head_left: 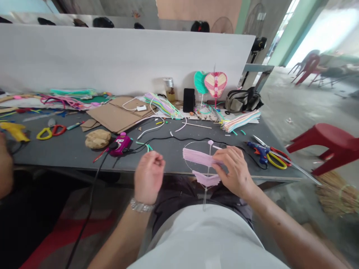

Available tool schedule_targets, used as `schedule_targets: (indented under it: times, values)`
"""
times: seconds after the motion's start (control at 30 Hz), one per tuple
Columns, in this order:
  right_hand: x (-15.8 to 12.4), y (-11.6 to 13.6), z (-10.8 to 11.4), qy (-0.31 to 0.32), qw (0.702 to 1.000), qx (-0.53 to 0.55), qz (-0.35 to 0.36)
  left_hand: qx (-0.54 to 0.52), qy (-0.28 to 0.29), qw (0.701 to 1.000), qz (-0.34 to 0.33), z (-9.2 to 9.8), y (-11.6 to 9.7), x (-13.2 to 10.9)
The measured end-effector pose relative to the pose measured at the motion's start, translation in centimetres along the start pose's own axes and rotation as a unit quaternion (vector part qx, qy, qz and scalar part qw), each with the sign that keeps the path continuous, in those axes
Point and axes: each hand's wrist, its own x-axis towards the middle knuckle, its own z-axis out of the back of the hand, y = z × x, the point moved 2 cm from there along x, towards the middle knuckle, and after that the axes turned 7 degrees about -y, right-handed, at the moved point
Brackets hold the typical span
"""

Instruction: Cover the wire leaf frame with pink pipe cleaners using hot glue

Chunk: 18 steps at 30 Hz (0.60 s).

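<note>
My right hand (234, 172) pinches a bunch of pale pink flat strips (200, 157) against a heart-shaped wire frame (196, 147) with a central stick, held just over the front table edge. A second pink strip bundle (206, 178) sits lower on the same stick. My left hand (148, 177) hangs close by with curled fingers, and nothing shows in them. It wears a metal wristband (141, 205). A magenta glue gun (122, 145) lies on the grey table (64, 157) beyond it.
A blue glue gun (259, 156) and yellow-handled scissors (277, 158) lie at the right, its black cord crossing the table. Cardboard sheets (117, 114), strip bundles and two heart-shaped fans (215, 84) stand behind. A co-worker's arm (5, 164) enters at left. A red stool (328, 147) stands right.
</note>
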Motion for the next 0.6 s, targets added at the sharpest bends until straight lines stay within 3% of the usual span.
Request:
schedule_targets:
  times: [0.17, 0.27, 0.3, 0.4, 0.5, 0.6]
  values:
    - [0.0, 0.0, -0.1, -0.006, 1.000, 0.010, -0.009, -0.025, -0.049, 0.969, -0.241, 1.6, -6.7, 2.5]
    - [0.1, 0.0, -0.2, -0.006, 1.000, 0.014, -0.014, 0.038, -0.034, 0.940, -0.337, 1.8, -8.0, 2.6]
    - [0.1, 0.1, -0.2, -0.005, 1.000, 0.017, -0.016, 0.058, -0.029, 0.933, -0.355, 1.7, -7.8, 2.4]
    - [0.1, 0.1, -0.3, -0.002, 1.000, 0.022, -0.021, 0.078, 0.029, 0.947, -0.311, 1.1, -5.1, 1.4]
    - [0.0, 0.0, -0.3, -0.004, 1.000, 0.022, -0.020, 0.104, 0.097, 0.969, -0.202, 0.5, -1.4, 0.1]
    - [-0.1, -0.2, -0.3, -0.006, 1.000, 0.020, -0.014, 0.185, 0.115, 0.955, -0.199, 0.7, 1.1, -1.1]
